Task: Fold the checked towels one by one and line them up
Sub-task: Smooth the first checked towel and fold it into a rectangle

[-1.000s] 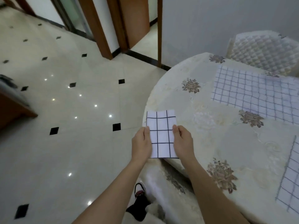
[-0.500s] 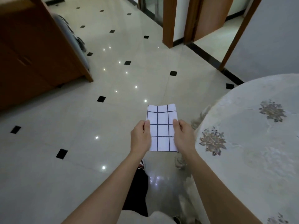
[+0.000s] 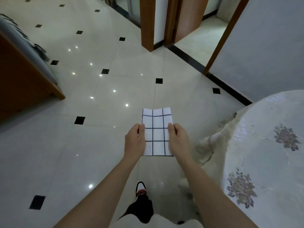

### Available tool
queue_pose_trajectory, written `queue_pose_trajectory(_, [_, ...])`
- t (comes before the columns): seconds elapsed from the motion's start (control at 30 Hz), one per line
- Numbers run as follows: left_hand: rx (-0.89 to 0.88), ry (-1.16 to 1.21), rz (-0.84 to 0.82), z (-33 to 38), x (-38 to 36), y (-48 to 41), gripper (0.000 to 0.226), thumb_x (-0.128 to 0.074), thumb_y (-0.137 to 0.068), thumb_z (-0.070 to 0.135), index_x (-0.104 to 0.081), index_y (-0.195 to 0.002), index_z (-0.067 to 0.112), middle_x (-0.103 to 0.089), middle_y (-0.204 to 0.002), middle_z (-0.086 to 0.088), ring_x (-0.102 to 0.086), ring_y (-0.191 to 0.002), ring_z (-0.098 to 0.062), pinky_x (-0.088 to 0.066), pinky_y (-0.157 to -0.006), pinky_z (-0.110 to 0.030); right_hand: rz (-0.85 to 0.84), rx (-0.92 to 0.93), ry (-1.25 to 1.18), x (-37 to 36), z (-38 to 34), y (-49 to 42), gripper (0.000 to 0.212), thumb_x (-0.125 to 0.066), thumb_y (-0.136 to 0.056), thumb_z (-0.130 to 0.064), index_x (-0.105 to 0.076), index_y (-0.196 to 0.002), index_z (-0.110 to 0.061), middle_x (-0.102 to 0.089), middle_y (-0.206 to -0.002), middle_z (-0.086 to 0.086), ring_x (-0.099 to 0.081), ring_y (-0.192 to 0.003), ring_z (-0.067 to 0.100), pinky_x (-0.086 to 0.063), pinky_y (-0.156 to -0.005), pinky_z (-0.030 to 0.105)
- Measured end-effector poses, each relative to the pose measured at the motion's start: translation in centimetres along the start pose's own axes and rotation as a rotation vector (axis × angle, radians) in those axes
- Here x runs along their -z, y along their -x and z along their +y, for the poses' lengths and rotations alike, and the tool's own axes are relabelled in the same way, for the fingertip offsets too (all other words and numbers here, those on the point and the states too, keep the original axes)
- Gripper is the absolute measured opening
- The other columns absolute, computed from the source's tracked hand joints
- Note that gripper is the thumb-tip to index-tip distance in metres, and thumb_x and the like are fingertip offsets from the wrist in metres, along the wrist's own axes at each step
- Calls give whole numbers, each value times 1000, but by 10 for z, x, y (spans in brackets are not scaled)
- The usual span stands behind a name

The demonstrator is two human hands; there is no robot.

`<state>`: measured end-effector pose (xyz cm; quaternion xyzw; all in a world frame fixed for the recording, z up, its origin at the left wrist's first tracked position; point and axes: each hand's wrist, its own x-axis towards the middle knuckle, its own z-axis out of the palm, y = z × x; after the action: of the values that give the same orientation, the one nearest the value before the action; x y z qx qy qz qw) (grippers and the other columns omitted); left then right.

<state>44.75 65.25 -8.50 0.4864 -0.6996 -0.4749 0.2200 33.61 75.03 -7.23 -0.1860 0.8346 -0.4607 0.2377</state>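
Above the tiled floor (image 3: 98, 145), folded checked towel (image 3: 156, 134) pinched flat at its sides by left hand (image 3: 134, 142) and right hand (image 3: 178, 142), cloth-covered worktop (image 3: 266, 145) at right.

A folded checked towel (image 3: 156, 134), white with thin dark grid lines, is held flat in the air above the tiled floor (image 3: 98, 145), just left of the round table (image 3: 263, 145) and touching neither. Folded into a narrow rectangle three squares wide, it points away from the person, its near edge straight and its far edge slightly wavy and unsupported. The left hand (image 3: 134, 142) pinches its left long edge and the right hand (image 3: 178, 140) its right, thumbs on the upper face.
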Motion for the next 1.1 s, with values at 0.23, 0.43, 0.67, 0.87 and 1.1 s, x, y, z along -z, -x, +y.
queue_pose_trajectory(0.23, [-13,-3,-44,21,-7,-78,39,-44,-105,28,-39,-67,19,-45,-63,5,-39,-56,-4,-31,-52,-22,90,-36,-63,-19,-30,-62,40,-48,-103,-33,-41,-66,-20,-48,-64,-6,-43,-59,10,-35,-56,29])
queue_pose_trajectory(0.43, [-22,14,-92,45,-37,-147,36,-43,-105,28,-48,-74,12,-51,-68,3,-42,-58,-3,-34,-54,-18,152,-86,-131,-18,-41,-135,40,-49,-102,-33,-45,-67,-17,-51,-64,-3,-45,-60,12,-38,-59,30])
queue_pose_trajectory(0.67, [-67,-12,-179,104,-114,-253,38,-43,-105,29,-43,-69,19,-47,-65,6,-39,-54,-2,-33,-51,-17,232,-114,-194,17,-48,-262,41,-50,-102,-33,-44,-65,-16,-48,-62,-2,-43,-59,13,-37,-59,33])
queue_pose_trajectory(0.87, [-92,-42,-235,180,-195,-330,38,-43,-106,29,-43,-69,18,-47,-66,5,-39,-57,-4,-33,-53,-17,311,-121,-232,79,-62,-371,43,-52,-102,-32,-40,-63,-18,-41,-58,-7,-37,-54,6,-33,-55,26])
queue_pose_trajectory(1.1, [-143,-56,-330,238,-277,-393,36,-43,-105,29,-46,-71,14,-51,-67,2,-44,-62,-11,-36,-59,-28,418,-155,-257,136,-60,-459,41,-51,-102,-32,-42,-64,-18,-41,-59,-6,-36,-54,5,-33,-53,22])
